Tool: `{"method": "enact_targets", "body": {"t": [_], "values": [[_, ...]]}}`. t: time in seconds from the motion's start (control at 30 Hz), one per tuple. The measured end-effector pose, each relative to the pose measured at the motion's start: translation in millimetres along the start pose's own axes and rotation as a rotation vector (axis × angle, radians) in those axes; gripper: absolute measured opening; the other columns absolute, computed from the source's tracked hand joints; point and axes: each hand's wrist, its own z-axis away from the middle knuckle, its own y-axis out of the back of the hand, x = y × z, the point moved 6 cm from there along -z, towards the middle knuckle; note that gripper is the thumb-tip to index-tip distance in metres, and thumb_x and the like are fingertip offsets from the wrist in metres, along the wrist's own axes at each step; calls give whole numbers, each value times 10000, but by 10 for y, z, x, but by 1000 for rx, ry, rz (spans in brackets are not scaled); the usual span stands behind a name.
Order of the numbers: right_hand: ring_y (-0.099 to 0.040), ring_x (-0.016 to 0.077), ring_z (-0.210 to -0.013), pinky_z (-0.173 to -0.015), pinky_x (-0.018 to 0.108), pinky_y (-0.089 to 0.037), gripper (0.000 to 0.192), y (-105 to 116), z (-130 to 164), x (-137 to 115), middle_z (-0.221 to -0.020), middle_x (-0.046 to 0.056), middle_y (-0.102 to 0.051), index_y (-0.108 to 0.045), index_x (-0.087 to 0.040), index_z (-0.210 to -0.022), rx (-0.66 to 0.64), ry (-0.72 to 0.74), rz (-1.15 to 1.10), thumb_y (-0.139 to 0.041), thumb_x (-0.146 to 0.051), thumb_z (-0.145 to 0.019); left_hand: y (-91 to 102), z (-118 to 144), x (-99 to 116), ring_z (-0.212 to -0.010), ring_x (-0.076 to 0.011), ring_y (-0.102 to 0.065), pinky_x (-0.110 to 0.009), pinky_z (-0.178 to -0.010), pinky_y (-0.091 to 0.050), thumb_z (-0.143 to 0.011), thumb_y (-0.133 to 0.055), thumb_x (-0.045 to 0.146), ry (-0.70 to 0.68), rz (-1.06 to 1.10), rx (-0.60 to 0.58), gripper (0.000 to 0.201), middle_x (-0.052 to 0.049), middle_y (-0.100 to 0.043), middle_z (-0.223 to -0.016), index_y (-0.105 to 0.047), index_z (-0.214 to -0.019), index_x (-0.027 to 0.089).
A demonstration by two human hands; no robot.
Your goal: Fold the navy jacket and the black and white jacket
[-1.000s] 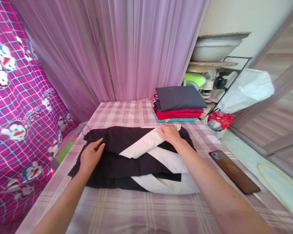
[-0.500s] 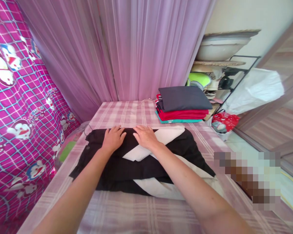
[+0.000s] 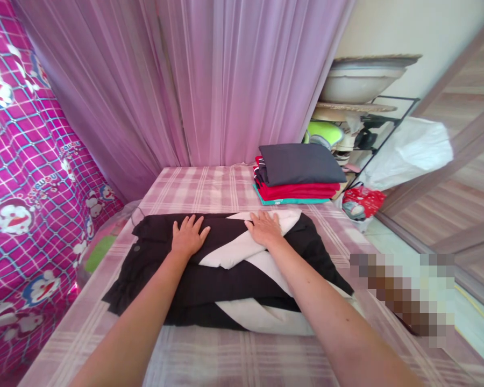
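Note:
A black garment with white panels (image 3: 221,282), its exact kind unclear, lies folded on a pink-and-white checked cloth (image 3: 201,188). My left hand (image 3: 189,235) rests flat on the black part near its far edge, fingers spread. Further right, my right hand (image 3: 265,228) lies palm down on a white panel at the same far edge, fingers apart. Neither hand grips the fabric. My forearms cover parts of the garment's near half. Behind it stands a pile of folded clothes, with a dark grey piece (image 3: 302,164) on top of red (image 3: 306,191) and teal ones.
Purple curtains (image 3: 226,80) hang along the back. A pink cartoon-print cloth (image 3: 44,215) hangs at the left. On the right are a rack (image 3: 387,134) with basins, a white bag (image 3: 411,153), a red bag (image 3: 365,201) and a blurred patch near the bed's edge.
My right hand has slid to the right along the garment's far edge, onto the white panel. My left hand stays about where it was, its fingers spread wider. The view has shifted slightly.

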Motion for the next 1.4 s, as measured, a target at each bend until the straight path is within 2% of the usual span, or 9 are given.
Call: {"method": "enact_targets", "body": {"t": [0.17,0.37,0.43,0.57,0.67,0.73,0.87,1.07,1.4], "values": [[-298,289,-1443,-1162,472,-172,655,-22,81,514,-1567,164,-352,-351,-167,-1529,47,-192,37,-199,-523,-1000,-6,16,-1,-1462,-310,-298,-618,-1173,-172,-973,-291,557,14,10,-11,620,-99,-382,-1572,-420,-1492,242],[-352,296,-1412,-1134,465,-245,650,87,90,576,-1535,167,-401,-395,-161,-1507,-14,-231,30,-209,-514,-995,-38,19,10,-1469,-312,-283,-620,-1175,-153,-971,-265,571,18,-3,-3,628,-107,-369,-1577,-433,-1485,253],[-328,308,-1426,-1134,507,-241,632,231,74,461,-1553,166,-375,-407,-166,-1500,-31,-255,13,-227,-496,-992,-59,12,15,-1469,-322,-278,-629,-1171,-146,-968,-265,573,16,-7,-4,634,-114,-367,-1577,-436,-1485,248],[-178,306,-1486,-1169,566,-121,611,550,68,-190,-1614,118,-274,-321,-216,-1544,194,-92,-14,-218,-473,-999,-75,7,18,-1466,-331,-281,-636,-1167,-141,-964,-258,583,10,-2,5,643,-115,-371,-1575,-436,-1485,249],[-181,297,-1489,-1164,603,-89,599,401,112,-724,-1621,83,-270,-306,-275,-1548,157,91,-74,-191,-500,-1004,-60,17,11,-1464,-325,-286,-626,-1169,-148,-964,-251,587,15,0,7,643,-108,-375,-1574,-435,-1485,258],[-204,306,-1483,-1163,608,-78,604,178,146,-863,-1614,81,-291,-341,-287,-1534,62,135,-71,-203,-532,-1000,-49,27,9,-1466,-321,-284,-621,-1172,-151,-966,-251,584,18,7,-3,642,-103,-368,-1578,-426,-1490,257],[-234,301,-1474,-1171,568,-93,630,-78,146,-532,-1600,113,-315,-375,-246,-1522,19,48,-13,-213,-551,-994,-41,37,8,-1470,-316,-275,-622,-1175,-146,-965,-259,585,20,30,-17,651,-103,-359,-1583,-410,-1498,243],[-219,293,-1482,-1170,563,-120,626,-26,107,282,-1613,116,-281,-327,-239,-1544,58,-197,26,-186,-517,-1001,-63,20,-14,-1472,-328,-270,-630,-1167,-163,-960,-261,593,25,44,0,647,-99,-358,-1584,-414,-1496,264],[-260,284,-1465,-1157,561,-153,620,37,127,356,-1598,125,-311,-337,-237,-1537,76,-200,28,-192,-513,-1001,-46,8,-6,-1478,-327,-262,-641,-1164,-160,-962,-256,584,32,23,-10,655,-120,-343,-1586,-407,-1501,243]]}}
